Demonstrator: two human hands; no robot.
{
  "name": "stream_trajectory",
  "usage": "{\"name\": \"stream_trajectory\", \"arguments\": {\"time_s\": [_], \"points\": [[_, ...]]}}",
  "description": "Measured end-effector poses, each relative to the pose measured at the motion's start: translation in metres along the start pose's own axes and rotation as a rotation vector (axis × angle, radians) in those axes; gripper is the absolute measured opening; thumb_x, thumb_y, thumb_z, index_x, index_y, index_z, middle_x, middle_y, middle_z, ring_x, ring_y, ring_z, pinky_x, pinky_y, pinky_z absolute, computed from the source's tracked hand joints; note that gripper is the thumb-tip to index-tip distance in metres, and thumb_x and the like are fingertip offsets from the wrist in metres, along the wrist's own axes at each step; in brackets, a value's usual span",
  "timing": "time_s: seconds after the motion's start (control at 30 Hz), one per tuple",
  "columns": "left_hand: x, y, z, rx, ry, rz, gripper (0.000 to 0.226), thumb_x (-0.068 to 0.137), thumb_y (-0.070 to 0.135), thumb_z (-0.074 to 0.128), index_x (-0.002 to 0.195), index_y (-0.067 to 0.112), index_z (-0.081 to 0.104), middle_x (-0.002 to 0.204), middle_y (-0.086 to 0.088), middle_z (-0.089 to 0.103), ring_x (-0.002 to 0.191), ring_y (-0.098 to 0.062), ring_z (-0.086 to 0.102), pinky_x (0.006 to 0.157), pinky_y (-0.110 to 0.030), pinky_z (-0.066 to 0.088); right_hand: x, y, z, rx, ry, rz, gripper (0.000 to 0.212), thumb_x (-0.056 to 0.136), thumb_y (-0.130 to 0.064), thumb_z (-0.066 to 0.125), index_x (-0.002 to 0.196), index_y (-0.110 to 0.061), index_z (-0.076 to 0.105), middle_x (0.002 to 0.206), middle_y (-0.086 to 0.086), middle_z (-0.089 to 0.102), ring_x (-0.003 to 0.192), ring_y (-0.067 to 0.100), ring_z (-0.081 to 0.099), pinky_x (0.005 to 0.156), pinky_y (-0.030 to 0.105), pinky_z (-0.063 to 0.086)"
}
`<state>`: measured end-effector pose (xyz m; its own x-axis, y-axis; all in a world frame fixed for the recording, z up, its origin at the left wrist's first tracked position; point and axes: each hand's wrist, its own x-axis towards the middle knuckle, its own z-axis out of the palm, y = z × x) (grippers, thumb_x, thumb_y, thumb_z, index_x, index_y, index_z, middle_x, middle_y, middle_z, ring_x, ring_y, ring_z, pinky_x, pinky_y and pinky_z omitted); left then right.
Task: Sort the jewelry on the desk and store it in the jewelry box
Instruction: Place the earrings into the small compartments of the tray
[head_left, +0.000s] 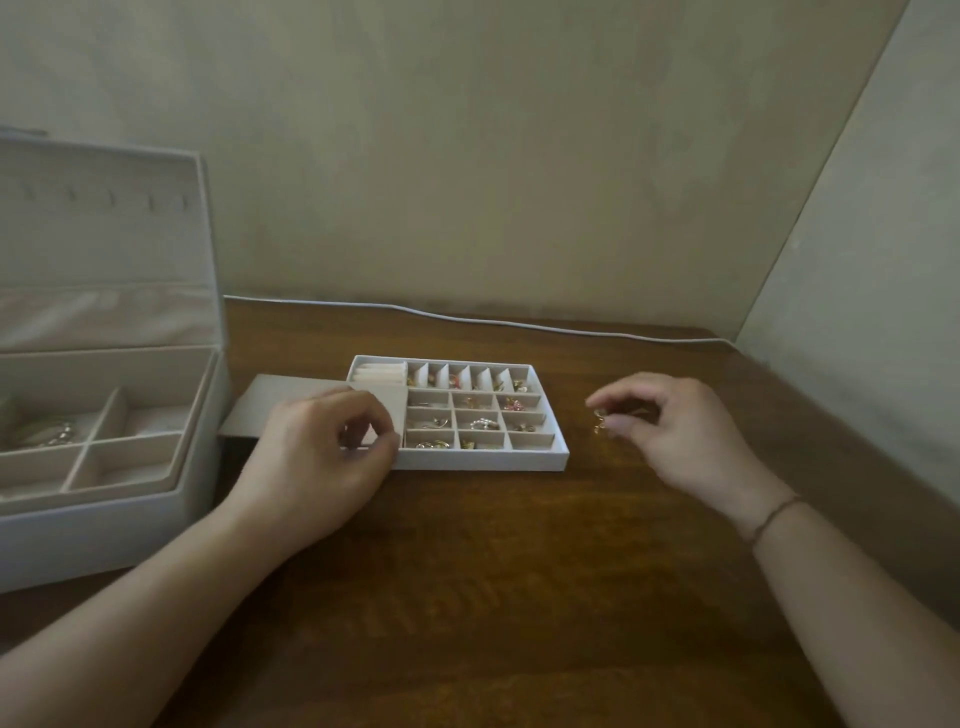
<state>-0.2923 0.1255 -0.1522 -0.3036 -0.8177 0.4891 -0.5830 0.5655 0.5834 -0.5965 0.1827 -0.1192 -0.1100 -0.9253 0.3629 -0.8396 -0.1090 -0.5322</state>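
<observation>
A white divided tray (556, 457) lies in the middle of the wooden desk, with small gold and pink jewelry pieces in several of its compartments. A flat beige lid (291, 400) partly covers the tray's left end. My left hand (317, 457) grips the lid's near right corner with curled fingers. To the right of the tray my right hand (675, 431) pinches a small gold piece of jewelry (600, 418) just above the desk. The large white jewelry box (104, 519) stands open at the left, with jewelry in its rear left compartment.
The box's raised lid (98, 244) stands at the far left. A thin white cable (519, 323) runs along the desk's back edge by the wall. A side wall (857, 338) borders the desk on the right. Bare wood desk (493, 571) lies in front of the tray.
</observation>
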Motion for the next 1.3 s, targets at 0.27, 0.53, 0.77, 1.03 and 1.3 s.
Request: {"name": "stream_trajectory", "arguments": {"time_s": [0.27, 0.53, 0.77, 1.03, 1.3], "points": [[0.001, 0.013, -0.016, 0.591, -0.405, -0.361, 0.026, 0.092, 0.048, 0.049, 0.079, 0.026, 0.055, 0.076, 0.006, 0.053, 0.063, -0.008, 0.051, 0.056, -0.025, 0.044, 0.007, -0.016, 0.050, 0.072, -0.037, -0.042, 0.028, 0.086, -0.010, 0.067, 0.099, -0.034, 0.069, 0.103, -0.021, 0.064, 0.100, -0.004, 0.058, 0.086, 0.015, 0.051], [-0.006, 0.016, -0.022, 0.640, -0.484, -0.417, 0.027, 0.097, 0.050, 0.042, 0.094, 0.023, 0.046, 0.076, 0.008, 0.042, 0.062, -0.008, 0.044, 0.060, -0.027, 0.042, 0.001, -0.006, 0.047, 0.108, 0.048, -0.006, 0.036, 0.092, 0.001, 0.056, 0.102, -0.032, 0.069, 0.108, -0.021, 0.063, 0.101, -0.011, 0.056, 0.079, 0.005, 0.047], [-0.016, 0.020, -0.017, 0.715, -0.405, -0.290, 0.093, 0.091, 0.066, 0.037, 0.153, 0.020, -0.016, 0.127, 0.000, 0.058, 0.102, -0.017, 0.064, 0.079, -0.032, 0.056, 0.001, 0.003, 0.051, 0.160, -0.063, 0.146, 0.038, 0.096, -0.004, 0.050, 0.120, -0.031, 0.061, 0.116, -0.019, 0.060, 0.102, -0.010, 0.054, 0.075, 0.007, 0.045], [-0.015, 0.024, 0.016, 0.530, -0.481, 0.102, 0.080, 0.092, 0.071, 0.030, 0.150, 0.043, -0.017, 0.163, 0.015, -0.012, 0.150, -0.014, -0.016, 0.120, -0.052, -0.010, -0.001, -0.002, 0.048, 0.300, 0.065, 0.144, 0.039, 0.101, -0.030, 0.039, 0.140, -0.032, 0.042, 0.135, -0.015, 0.049, 0.123, 0.004, 0.048, 0.101, 0.031, 0.046], [-0.006, 0.017, 0.031, 0.466, -0.528, 0.115, 0.073, 0.089, 0.074, 0.022, 0.153, 0.045, 0.001, 0.163, 0.021, -0.006, 0.147, -0.003, -0.016, 0.117, -0.049, -0.018, -0.001, 0.000, 0.053, -0.014, -0.089, 0.035, 0.038, 0.097, -0.033, 0.052, 0.134, -0.029, 0.054, 0.146, -0.015, 0.043, 0.132, -0.001, 0.036, 0.100, 0.014, 0.031]]}}
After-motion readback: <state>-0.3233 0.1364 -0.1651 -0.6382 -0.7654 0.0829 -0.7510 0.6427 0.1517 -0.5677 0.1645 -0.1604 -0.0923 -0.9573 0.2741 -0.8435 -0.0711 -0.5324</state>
